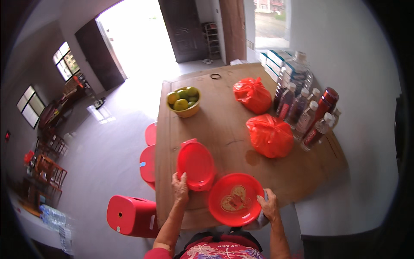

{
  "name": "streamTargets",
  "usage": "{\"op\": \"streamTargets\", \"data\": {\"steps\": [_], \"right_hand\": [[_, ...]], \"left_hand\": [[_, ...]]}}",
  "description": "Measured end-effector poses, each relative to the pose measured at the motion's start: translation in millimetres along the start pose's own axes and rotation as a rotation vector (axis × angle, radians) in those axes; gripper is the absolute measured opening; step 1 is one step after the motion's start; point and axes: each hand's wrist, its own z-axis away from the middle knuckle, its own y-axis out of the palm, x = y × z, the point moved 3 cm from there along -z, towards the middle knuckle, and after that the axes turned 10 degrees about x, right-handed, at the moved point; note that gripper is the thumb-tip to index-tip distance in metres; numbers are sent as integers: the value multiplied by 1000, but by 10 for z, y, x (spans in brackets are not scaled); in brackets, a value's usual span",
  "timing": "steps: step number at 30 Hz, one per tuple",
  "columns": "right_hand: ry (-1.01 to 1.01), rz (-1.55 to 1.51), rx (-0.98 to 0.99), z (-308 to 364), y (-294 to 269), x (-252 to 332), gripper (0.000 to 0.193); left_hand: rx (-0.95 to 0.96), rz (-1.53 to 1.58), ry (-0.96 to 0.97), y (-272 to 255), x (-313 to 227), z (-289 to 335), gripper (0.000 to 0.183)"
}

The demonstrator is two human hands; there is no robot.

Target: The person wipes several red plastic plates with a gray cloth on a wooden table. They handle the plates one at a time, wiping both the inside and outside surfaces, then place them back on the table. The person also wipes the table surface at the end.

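Observation:
My left hand [180, 188] is closed on the near left edge of a red oval tray [196, 164], which has a small tab at its far end. The tray is over the wooden table [224, 142]; whether it rests there or is lifted, I cannot tell. In my right hand [270, 205] is the right rim of a round red plate [249, 190] with a gold heart-shaped design in its middle. My thumb lies over that rim. The plate is at the table's near edge, close beside the tray, and neither holds anything I can make out.
Two knotted red plastic bags [270, 136] sit on the table's right side, before several bottles [307, 116] and a red flask [328, 98]. A yellow bowl [188, 112] of green and yellow citrus fruit stands far left. Red stools [129, 215] line the left edge.

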Motion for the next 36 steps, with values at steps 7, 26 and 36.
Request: {"op": "streamTargets", "data": {"steps": [7, 26, 36], "right_hand": [[169, -557, -167, 931, 296, 66, 22], [407, -473, -1162, 4440, 972, 119, 24], [556, -392, -1712, 7515, 1692, 83, 27]], "left_hand": [[180, -22, -6, 25, -82, 141, 26], [1130, 51, -271, 425, -340, 2211, 42], [1765, 179, -602, 445, -81, 5383, 37]]}}
